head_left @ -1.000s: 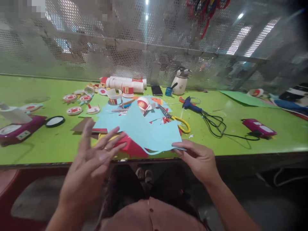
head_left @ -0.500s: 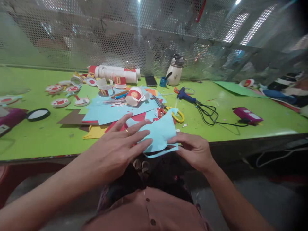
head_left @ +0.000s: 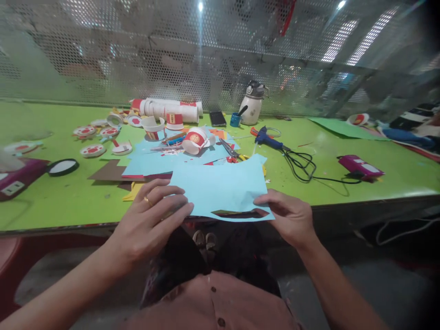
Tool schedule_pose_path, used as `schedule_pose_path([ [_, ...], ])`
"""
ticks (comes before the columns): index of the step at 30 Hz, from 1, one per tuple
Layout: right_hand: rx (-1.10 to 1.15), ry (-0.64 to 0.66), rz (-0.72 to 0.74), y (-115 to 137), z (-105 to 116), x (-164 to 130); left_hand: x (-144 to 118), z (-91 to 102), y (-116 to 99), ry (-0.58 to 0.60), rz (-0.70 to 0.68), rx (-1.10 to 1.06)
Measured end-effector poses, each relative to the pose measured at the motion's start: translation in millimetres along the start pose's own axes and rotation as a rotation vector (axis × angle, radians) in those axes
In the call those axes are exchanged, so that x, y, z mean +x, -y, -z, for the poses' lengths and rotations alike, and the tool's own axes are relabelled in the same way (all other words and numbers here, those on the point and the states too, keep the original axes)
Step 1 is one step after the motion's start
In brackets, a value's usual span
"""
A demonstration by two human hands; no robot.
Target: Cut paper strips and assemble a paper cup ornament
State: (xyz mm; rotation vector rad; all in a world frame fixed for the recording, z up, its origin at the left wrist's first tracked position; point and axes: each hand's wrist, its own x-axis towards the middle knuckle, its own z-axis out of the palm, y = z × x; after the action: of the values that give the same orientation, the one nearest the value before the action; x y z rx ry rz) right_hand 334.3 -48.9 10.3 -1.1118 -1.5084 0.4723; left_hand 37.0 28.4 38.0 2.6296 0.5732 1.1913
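1. Right hand: pinched narrow, thumb and fingers nipping the right near corner of a light-blue paper sheet.
2. Left hand: fingers a bit spread, laid over the sheet's left near part. Can't see the thumb, so can't tell if it's really gripping or just steadying.
3. The sheet sits between both hands, above the near edge of the green worktop. There's a long slit along its near side, toward the right, leaving a skinny strip.
4. Handling, my guess: super light, floppy, not very slippery, and that strip looks the easiest bit to tear. I'd hold the wide uncut part or the left edge, and go gentle around the slit.
5. Just past it: scissors, partly hidden by the sheet, and a red-and-white paper cup on its side on more blue paper.
6. Farther right: blue glue gun with its black cord, then a purple power strip.
7. Far side: phone and a white flask. Left: red-and-white paper discs.
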Motion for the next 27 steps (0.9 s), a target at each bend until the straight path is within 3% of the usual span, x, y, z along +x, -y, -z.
schedule_pose_path([
  [4,0.039,0.002,0.005,1.4,1.5,3.2,-5.1,1.1,-5.1,-0.181,0.033,0.094],
  [10,0.073,0.013,0.018,6.5,0.5,8.7,-4.3,5.7,-16.7,-0.208,0.25,-0.084],
  [13,0.063,0.016,0.032,8.2,0.3,12.3,-7.3,6.9,-15.5,-0.166,0.258,-0.083],
  [20,-0.196,0.054,0.114,-5.6,-1.7,28.6,-21.6,-7.9,0.2,0.036,-0.02,0.073],
  [27,-0.467,0.089,0.078,-4.6,7.4,26.7,-21.0,-18.0,-1.3,0.107,0.032,0.096],
])
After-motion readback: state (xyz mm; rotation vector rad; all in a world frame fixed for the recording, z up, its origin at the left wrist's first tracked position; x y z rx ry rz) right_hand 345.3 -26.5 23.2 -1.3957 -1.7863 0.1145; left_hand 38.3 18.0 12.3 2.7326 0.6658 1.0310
